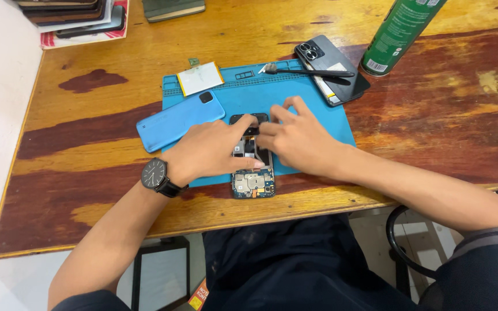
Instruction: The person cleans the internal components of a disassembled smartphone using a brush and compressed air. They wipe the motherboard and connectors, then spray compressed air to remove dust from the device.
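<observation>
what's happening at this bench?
A person has an opened smartphone with its circuit board exposed lying on a blue rubber work mat on a wooden table. The left hand and right hand both press fingertips on its upper end. A detached light-blue back cover lies beside the left hand; a second dark phone sits farther back.

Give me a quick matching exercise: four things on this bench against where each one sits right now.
Things:
1. opened phone
2. blue back cover
3. green spray can
4. battery

Places:
A. far right, off the mat
B. under both hands, at the mat's near edge
C. mat's far left corner
D. overhanging the mat's left edge

Pairs: 1-B, 2-D, 3-A, 4-C
</observation>
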